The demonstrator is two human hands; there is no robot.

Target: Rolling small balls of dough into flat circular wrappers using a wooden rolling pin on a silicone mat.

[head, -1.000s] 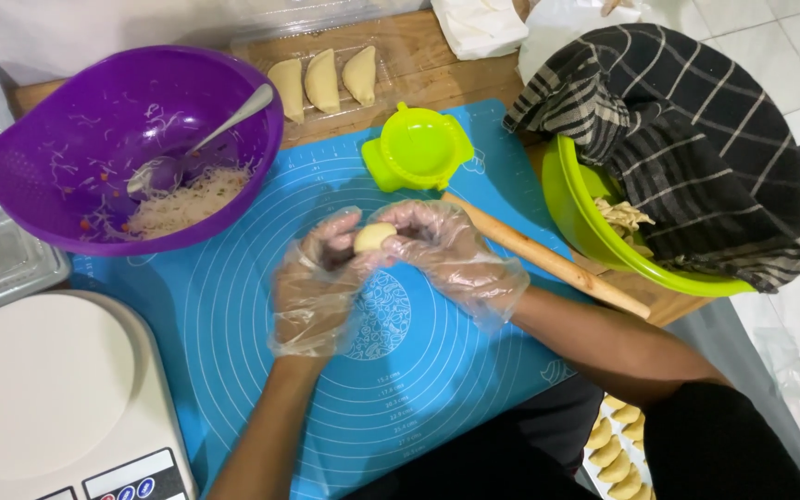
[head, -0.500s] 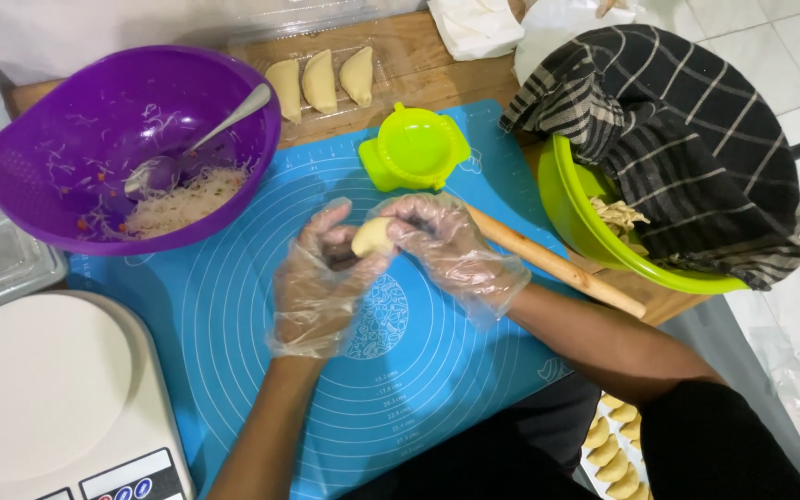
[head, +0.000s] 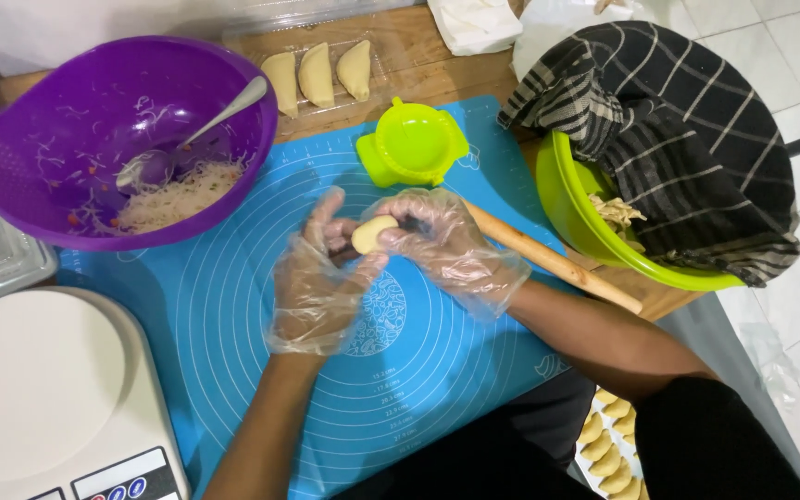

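Scale (head: 39,398) cropped; green bowl (head: 576,218) cloth-covered.

Two bowls (head: 122,139) (head: 604,241), three folded pastries (head: 318,74), one rolling pin (head: 548,259).

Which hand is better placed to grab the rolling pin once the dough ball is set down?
Right, probably. The right hand lies nearly against the rolling pin; the left hand cups the dough ball further from it.

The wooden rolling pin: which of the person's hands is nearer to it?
Right. The right hand lies just beside the rolling pin; the left hand sits farther away.
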